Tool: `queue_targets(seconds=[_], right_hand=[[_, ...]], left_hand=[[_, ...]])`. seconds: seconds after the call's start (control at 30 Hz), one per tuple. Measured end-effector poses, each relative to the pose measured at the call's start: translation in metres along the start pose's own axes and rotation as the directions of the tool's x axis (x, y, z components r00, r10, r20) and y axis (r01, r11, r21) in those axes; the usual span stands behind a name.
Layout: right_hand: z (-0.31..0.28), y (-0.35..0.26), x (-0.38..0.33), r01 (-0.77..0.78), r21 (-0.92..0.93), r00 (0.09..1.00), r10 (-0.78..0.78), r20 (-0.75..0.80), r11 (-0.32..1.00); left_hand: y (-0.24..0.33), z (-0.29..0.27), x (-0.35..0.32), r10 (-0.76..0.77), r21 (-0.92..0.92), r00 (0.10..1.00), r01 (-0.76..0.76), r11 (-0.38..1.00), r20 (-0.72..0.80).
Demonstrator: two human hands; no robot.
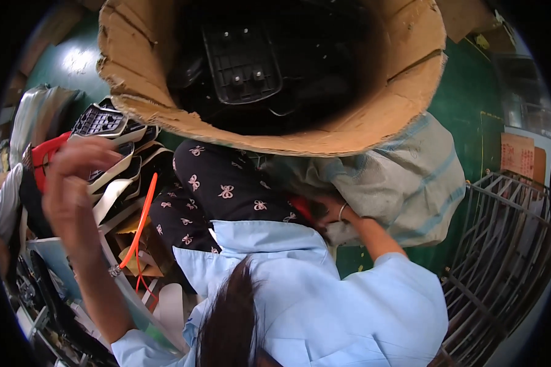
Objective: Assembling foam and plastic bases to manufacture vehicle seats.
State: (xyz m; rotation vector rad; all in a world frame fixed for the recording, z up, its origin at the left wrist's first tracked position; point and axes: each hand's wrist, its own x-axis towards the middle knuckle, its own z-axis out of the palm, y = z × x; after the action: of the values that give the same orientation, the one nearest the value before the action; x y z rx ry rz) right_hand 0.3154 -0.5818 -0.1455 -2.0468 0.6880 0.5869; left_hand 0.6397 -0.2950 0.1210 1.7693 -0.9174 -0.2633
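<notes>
Raised at the left, my left hand (76,183) is smeared by motion; its fingers look partly bent, and nothing can be made out in it. Behind it lie several black-and-white moulded plastic parts (113,162), and a red piece (44,156) is close by. My right hand (330,210) reaches down beside my thigh to a woven sack (404,183). A small red thing (303,208) shows next to its fingers, which are mostly hidden, so whether it grips anything is unclear.
A big cardboard box (413,85) stands in front of me, with a black ribbed plastic panel (243,70) inside. An orange hose (144,220) curves up at my left, above a cardboard carton (156,257). Metal racking (496,226) stands at the right on the green floor.
</notes>
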Motion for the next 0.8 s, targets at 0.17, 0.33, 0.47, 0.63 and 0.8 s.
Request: queue_targets(seconds=[0.17, 0.33, 0.47, 0.63, 0.8], right_hand=[[-0.160, 0.102, -0.014, -0.061, -0.691, 0.849, -0.327, -0.415, 0.720], [-0.208, 0.058, 0.051, -0.341, -0.902, 0.769, -0.474, -0.429, 0.263], [-0.159, 0.101, 0.100, -0.333, -0.843, 0.932, 0.015, -0.361, 0.422], [-0.095, 0.110, 0.083, 0.322, -0.883, 0.837, -0.538, 0.098, 0.340], [-0.032, 0.062, 0.100, 0.459, -0.777, 0.886, -0.285, 0.365, 0.432]], left_hand=[[0.027, 0.095, 0.005, -0.003, 0.062, 0.754, -0.050, 0.997, 0.657], [0.005, 0.160, -0.010, 0.029, -0.020, 0.725, -0.021, 1.000, 0.688], [-0.003, 0.183, -0.016, -0.059, -0.031, 0.715, 0.113, 0.993, 0.697], [-0.011, 0.165, -0.040, -0.259, 0.022, 0.709, 0.325, 0.945, 0.656], [-0.010, 0.171, -0.062, -0.295, -0.045, 0.749, 0.396, 0.917, 0.594]])
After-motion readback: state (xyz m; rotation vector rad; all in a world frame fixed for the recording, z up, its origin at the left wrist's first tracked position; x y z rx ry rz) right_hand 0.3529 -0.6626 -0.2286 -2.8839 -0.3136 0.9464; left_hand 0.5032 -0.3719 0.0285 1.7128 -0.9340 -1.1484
